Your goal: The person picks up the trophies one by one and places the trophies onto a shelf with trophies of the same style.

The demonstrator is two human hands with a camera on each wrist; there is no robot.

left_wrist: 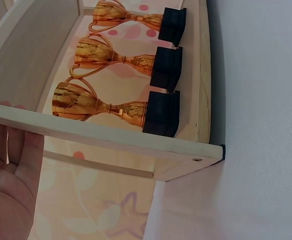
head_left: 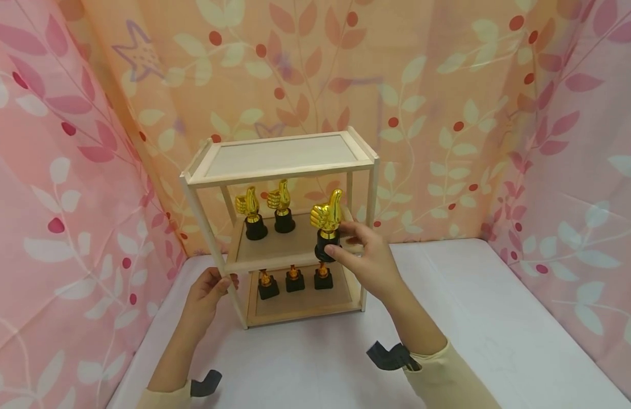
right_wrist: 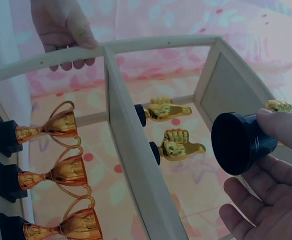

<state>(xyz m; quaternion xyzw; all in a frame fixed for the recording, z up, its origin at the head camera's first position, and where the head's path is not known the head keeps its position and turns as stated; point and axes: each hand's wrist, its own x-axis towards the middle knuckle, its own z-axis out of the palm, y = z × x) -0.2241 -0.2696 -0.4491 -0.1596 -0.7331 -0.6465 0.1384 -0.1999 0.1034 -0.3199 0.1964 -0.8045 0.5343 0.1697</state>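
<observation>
My right hand (head_left: 373,262) pinches a gold thumbs-up trophy (head_left: 326,218) by its black round base, upright in front of the middle shelf's right side. In the right wrist view, the underside of that base (right_wrist: 231,145) faces the camera. Two matching thumbs-up trophies, one on the left (head_left: 251,210) and one beside it (head_left: 281,207), stand on the middle shelf. My left hand (head_left: 204,296) grips the front left post of the pale wooden rack (head_left: 284,155), fingers behind it and thumb in front. Three gold cup trophies (left_wrist: 78,102) with black square bases line the bottom shelf.
The rack stands on a white-covered table (head_left: 448,318), its bare top panel above the trophies. Floral curtains enclose the back (head_left: 427,85) and both sides. Dark straps hang at both wrists, beside the light sleeves (head_left: 448,375).
</observation>
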